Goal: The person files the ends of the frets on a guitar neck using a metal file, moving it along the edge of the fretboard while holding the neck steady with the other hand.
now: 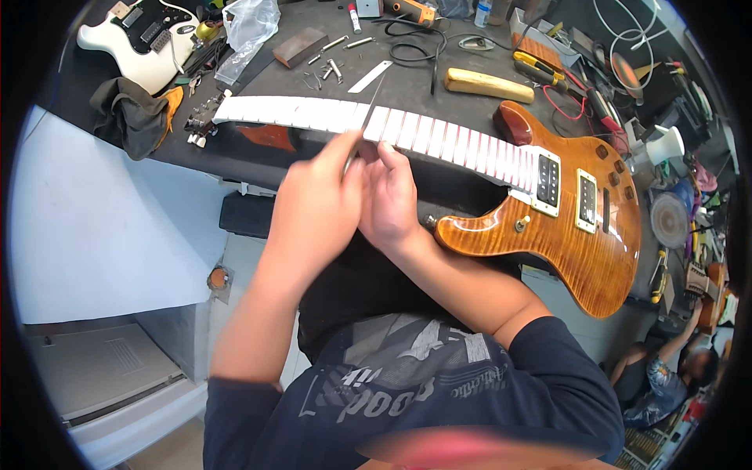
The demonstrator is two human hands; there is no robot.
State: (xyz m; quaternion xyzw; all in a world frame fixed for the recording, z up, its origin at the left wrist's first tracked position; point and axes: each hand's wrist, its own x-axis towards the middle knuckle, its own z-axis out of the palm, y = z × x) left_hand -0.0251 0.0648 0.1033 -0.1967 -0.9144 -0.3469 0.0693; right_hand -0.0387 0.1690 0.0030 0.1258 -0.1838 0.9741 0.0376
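where the taped neck (pixel 376 125) overhangs the bench edge (pixel 196 160), both hands (pixel 356 192) pinch it.

Guitar repair workshop, cluttered dark workbench (pixel 407 86), hand tools (pixel 540 69), white electric guitar (pixel 145 39), cables (pixel 415 48)

guitars: 2 — amber (pixel 580 235), white (pixel 145 39); hands: 2 — left (pixel 317 207), right (pixel 388 196)

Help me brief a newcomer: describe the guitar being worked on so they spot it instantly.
On the dark workbench, find the amber flame-top guitar lying across the front edge. Both hands meet at its neck. Unlike the white guitar at the back left, its fingerboard is masked in white tape.
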